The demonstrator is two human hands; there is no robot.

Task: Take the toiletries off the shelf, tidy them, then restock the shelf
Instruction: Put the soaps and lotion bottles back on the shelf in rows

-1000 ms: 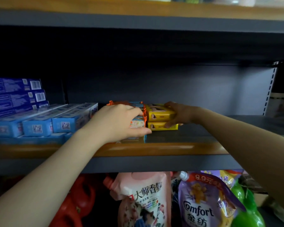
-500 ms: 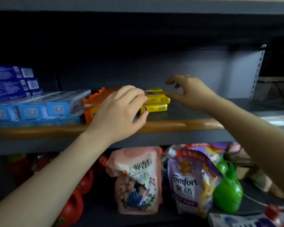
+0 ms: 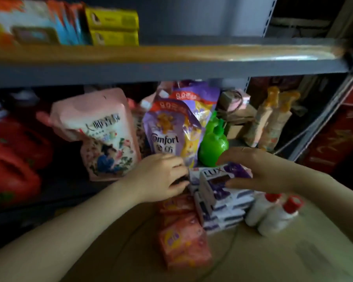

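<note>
Nearest lies a brown cardboard surface [image 3: 273,257], with a thin cord curving across it. On it, a row of orange-pink soap packs [image 3: 183,239] runs away from the viewer, and just to their right stands a stack of white-and-purple LUX soap boxes [image 3: 222,202]. Right of the stack, two white bottles with red caps [image 3: 273,214] lie side by side.

The right hand [image 3: 259,171] rests over the top LUX box, thumb along its front and fingers [image 3: 230,155] curved over its far edge, grasping it. The left hand [image 3: 161,176] is at the left end of the stack with fingers curled against the boxes; whether it actually holds one cannot be told through the blur.

Beyond the hands, the lower shelf level holds a pink refill pouch [image 3: 102,135], a purple Comfort pouch [image 3: 171,137], a green bottle [image 3: 213,147], red jugs [image 3: 14,159] at the left and tan spray bottles [image 3: 269,123] at the right. Above runs the grey shelf [image 3: 171,68] with its wood-coloured front edge; on it sit two stacked yellow boxes [image 3: 113,27] beside orange and blue packs [image 3: 67,23]. A red panel [image 3: 342,139] stands at the far right.
</note>
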